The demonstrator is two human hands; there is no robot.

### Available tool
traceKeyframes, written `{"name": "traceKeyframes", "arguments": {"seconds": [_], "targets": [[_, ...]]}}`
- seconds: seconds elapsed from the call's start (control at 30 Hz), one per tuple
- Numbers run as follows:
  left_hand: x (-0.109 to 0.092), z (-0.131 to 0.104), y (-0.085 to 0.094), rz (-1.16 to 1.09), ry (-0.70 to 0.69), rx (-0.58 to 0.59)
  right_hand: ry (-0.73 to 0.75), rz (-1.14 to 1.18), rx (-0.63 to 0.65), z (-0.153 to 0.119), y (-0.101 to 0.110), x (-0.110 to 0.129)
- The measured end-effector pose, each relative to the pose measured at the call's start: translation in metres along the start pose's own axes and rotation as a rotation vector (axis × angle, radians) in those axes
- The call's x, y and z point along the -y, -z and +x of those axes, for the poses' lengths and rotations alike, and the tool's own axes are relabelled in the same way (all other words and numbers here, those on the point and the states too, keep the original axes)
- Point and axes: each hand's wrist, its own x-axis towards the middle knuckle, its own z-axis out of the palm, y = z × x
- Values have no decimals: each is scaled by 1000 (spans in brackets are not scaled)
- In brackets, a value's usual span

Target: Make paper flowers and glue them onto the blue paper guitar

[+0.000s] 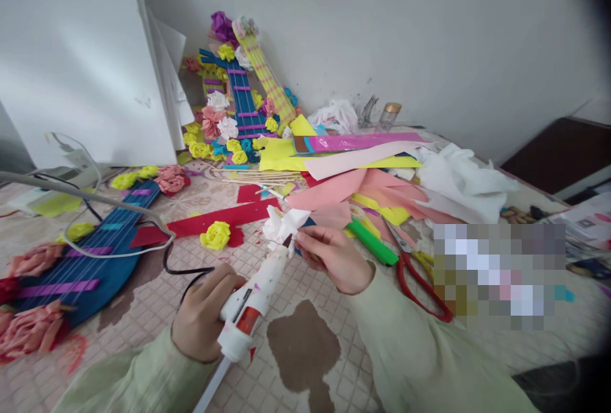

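My left hand [205,314] is wrapped round the handle of a white hot glue gun [255,295]. A glue stick [214,384] sticks out of its back end. The gun's nozzle touches or nearly touches a white crepe paper flower [281,225]. My right hand [337,257] pinches the flower's base with thumb and fingers. Just left of the flower a yellow paper flower [214,235] lies on the table. Behind both hands stretches a red paper strip [210,222].
A blue paper guitar [107,260] with pink flowers lies at left. More decorated guitars [245,101] lean on the wall. Crepe paper sheets [334,190] are heaped at the centre. Red-handled scissors [420,286] and a green roll [372,242] lie right. A white cable [128,200] crosses the left side.
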Motion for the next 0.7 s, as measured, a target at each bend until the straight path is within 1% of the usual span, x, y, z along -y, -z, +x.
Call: {"name": "traceKeyframes", "arguments": {"seconds": [0.3,0.43,0.57,0.7], "targets": [[1,-2,-1,-10,-4,7,15,0,25,0,-1,0],[1,-2,-1,-19,-10,-12,10,-49,-5,0,-1,2],[2,-1,0,-16,4,-18,86,-187,-41,-1,-1,4],[2,0,0,-57,1,-27,167,-267,-60,0,0,1]]}}
